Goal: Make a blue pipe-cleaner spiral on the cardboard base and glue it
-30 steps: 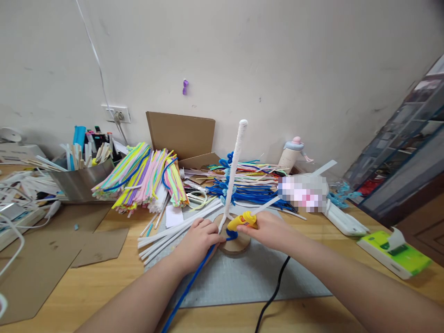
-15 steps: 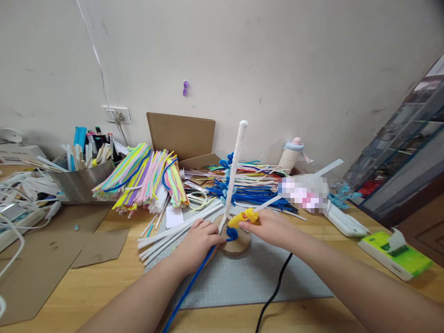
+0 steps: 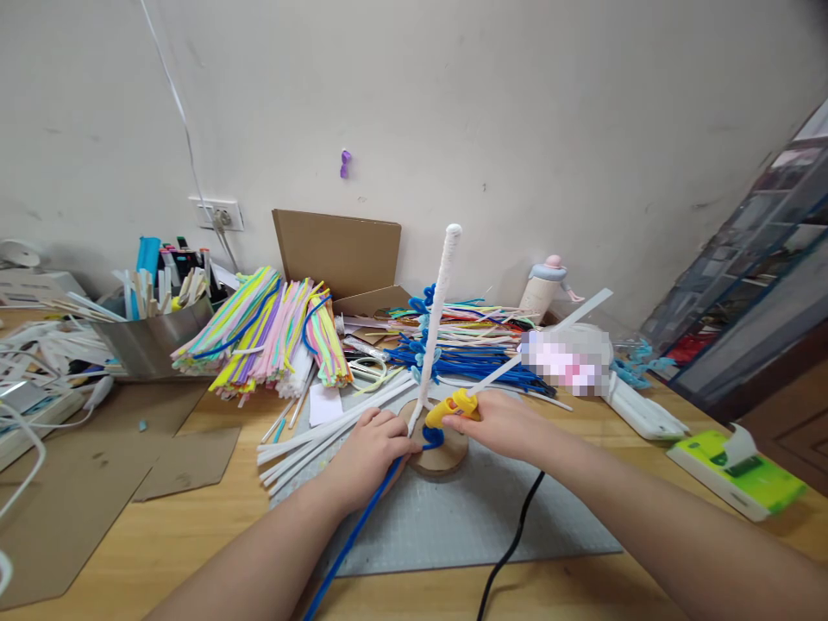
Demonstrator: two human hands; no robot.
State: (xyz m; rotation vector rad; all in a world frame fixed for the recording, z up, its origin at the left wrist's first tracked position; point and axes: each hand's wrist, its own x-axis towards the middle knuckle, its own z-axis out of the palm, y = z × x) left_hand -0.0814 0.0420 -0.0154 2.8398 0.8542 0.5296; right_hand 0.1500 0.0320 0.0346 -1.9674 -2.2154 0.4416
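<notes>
My right hand [image 3: 504, 424] grips a yellow hot glue gun [image 3: 453, 407] with a long glue stick [image 3: 501, 371] out of its back and a black cord below. Its front end is over the curled end of a blue pipe cleaner [image 3: 372, 509]. My left hand [image 3: 373, 453] pinches that pipe cleaner near the curl, at the left edge of a round cardboard base [image 3: 440, 464]. From the base rises a white fuzzy post [image 3: 438, 315], tilted slightly right. Blue fuzzy curls [image 3: 423, 323] show beside the post's left side.
White pipe cleaners [image 3: 310, 453] lie left of the base on a grey cutting mat [image 3: 517, 526]. Pastel pipe cleaner bundles [image 3: 259, 341] and blue ones [image 3: 482, 362] are behind. A metal tin [image 3: 161, 336] stands left; a green tissue pack [image 3: 737, 474] lies right.
The glue gun has tipped and shifted slightly, its glue stick now steeper, with the front end closer over the blue curl. My left hand has stayed in place.
</notes>
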